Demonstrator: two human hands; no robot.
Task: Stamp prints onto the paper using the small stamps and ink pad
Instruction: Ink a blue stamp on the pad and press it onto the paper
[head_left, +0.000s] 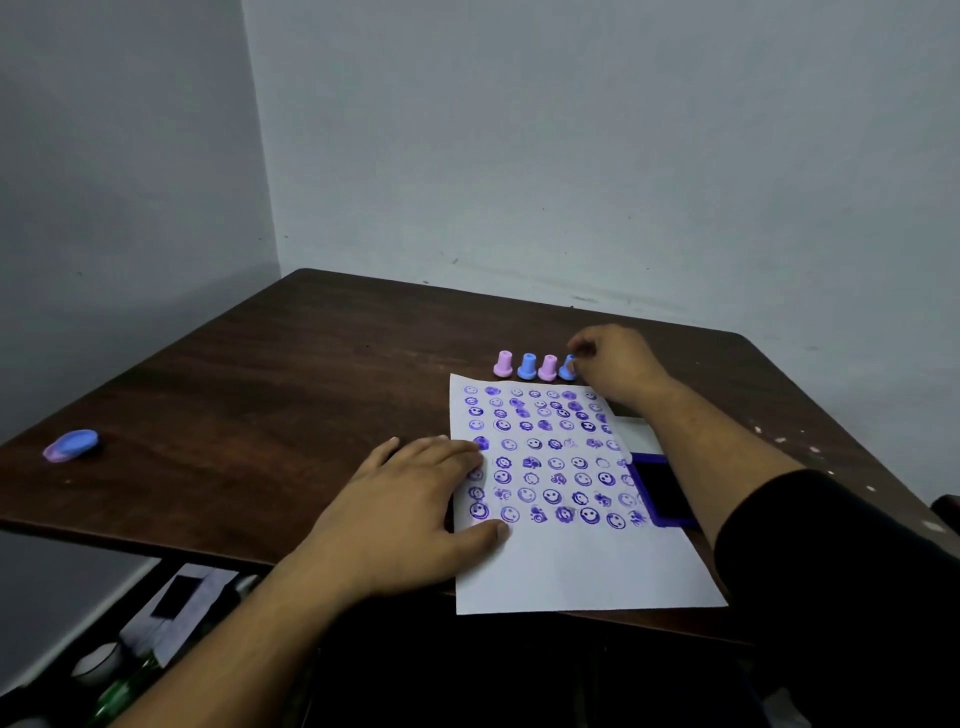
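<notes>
A white paper (576, 566) lies on the dark wooden table (270, 395), its upper part covered with rows of purple smiley prints. My left hand (410, 509) rests flat on the paper's left edge, fingers spread. Beyond the paper's top edge stand several small stamps in a row: a pink stamp (503, 363), a blue stamp (527, 366), a second pink stamp (548, 367) and a second blue stamp (567, 368). My right hand (615, 371) pinches that rightmost blue stamp, which stands on the table. A purple ink pad (660, 491) lies open at the paper's right edge, partly hidden by my right forearm.
A blue and pink oval lid-like object (71, 445) sits near the table's left edge. Grey walls close off the far side. Under the table at lower left are papers and a green bottle (122, 691). White specks mark the table's right side.
</notes>
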